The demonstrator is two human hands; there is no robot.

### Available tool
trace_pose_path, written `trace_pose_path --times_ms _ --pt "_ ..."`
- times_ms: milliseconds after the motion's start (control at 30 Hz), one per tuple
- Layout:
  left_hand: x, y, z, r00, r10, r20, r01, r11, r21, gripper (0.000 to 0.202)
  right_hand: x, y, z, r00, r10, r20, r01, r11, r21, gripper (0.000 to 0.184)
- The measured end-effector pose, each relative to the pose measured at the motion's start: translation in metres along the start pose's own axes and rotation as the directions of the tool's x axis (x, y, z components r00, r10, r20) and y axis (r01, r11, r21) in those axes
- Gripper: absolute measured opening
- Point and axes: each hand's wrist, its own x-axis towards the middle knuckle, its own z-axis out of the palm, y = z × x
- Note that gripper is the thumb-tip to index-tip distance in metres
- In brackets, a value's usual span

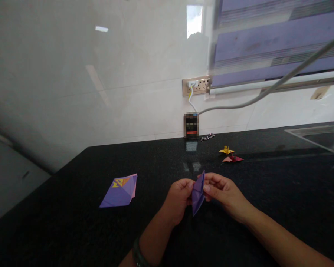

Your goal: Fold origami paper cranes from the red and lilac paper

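Observation:
Both my hands hold a small folded purple paper piece (198, 194) upright above the black countertop (72, 230). My left hand (178, 199) pinches its left side with fingers closed. My right hand (222, 193) pinches its right edge between thumb and fingers. A dark band sits on my left wrist. To the left lies a larger folded purple paper shape (119, 191) with yellow and orange marks and a pink edge.
A yellow paper crane (226, 150) and a red paper crane (233, 158) sit further back on the right. A small dark device (191, 126) leans against the wall, cabled to a socket strip (197, 85). A small beaded item (207, 137) lies beside it.

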Motion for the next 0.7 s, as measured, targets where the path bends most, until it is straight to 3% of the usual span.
trace_pose_path --times_ms 700 --pt "0.0002 0.0005 0.0006 0.999 -0.007 -0.042 0.004 0.996 -0.084 0.029 -0.0006 -0.0006 0.0 1.0 0.015 -0.007 -0.015 0.999 -0.049 0.032"
